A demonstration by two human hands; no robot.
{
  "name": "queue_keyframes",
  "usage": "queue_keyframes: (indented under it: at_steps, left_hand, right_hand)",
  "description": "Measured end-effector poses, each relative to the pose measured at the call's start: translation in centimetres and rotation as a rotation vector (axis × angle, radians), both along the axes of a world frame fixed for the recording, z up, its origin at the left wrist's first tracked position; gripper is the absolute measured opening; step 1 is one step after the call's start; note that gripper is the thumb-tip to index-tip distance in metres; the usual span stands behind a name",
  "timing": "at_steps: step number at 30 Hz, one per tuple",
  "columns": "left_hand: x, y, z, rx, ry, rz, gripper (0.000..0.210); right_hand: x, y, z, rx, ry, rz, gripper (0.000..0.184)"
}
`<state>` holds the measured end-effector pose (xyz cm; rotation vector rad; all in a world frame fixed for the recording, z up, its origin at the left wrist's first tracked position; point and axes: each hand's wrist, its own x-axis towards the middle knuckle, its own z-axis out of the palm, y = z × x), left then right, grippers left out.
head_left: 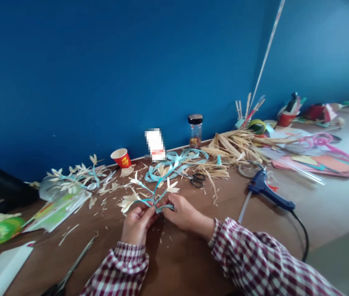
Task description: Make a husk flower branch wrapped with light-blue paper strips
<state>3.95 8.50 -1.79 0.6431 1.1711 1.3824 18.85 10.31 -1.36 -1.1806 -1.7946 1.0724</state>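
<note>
Flower spray (158,183), pale blooms on blue stems, in both hands at the centre of the view, just above or on the brown table (192,246); cannot tell which. Pinches the joined stems with left hand (137,221), thumb and fingertips drawn narrow. Grips a blue strip (166,207) in right hand (182,210), thumb and fingers closed up close beside the stems. Splays four blooms from the join: toward nine, eleven, twelve, and between one and two o'clock.

Next, from the hands outward, with twelve straight ahead: loose loops of blue ribbon (151,178) at twelve to one, partly behind the top bloom; small scissors (198,179) with dark handles near two. Farther off, red paper cup (121,159) at eleven, tilted; lidded jar (195,133) at one, near the blue wall (100,74); heap of dried husks (229,144) between one and two. Toward ten, more pale flowers (72,176) on blue stems; at nine, a printed packet (57,211); at eight, larger scissors (78,259), blades pointing inward. Between two and three, a blue glue gun (265,191) with black cord, and beyond, coloured paper sheets (325,163).
</note>
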Motion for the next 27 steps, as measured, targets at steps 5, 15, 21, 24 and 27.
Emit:
queue_keyframes:
  at_steps: [5, 15, 21, 24, 27]
  left_hand:
    - [0.0, -0.2, 0.3, 0.043, -0.041, -0.005, 0.033]
    - [-0.3, -0.1, 0.3, 0.025, -0.026, 0.015, 0.024]
    - [-0.8, 0.3, 0.3, -0.009, -0.075, -0.007, 0.016]
    - [-0.7, 0.2, 0.2, 0.005, -0.075, -0.012, 0.015]
    - [-0.5, -0.1, 0.2, 0.015, -0.044, 0.001, 0.016]
  right_hand:
    - [0.5, 0.2, 0.3, -0.077, 0.091, 0.136, 0.016]
    - [0.7, 0.2, 0.4, -0.055, -0.014, -0.020, 0.013]
    - [2.4, -6.8, 3.0, 0.328, -0.361, -0.143, 0.024]
    - [5.4, -10.0, 3.5, 0.453, -0.540, -0.124, 0.033]
    - [10.7, -10.6, 3.3, 0.502, -0.713, -0.312, 0.027]
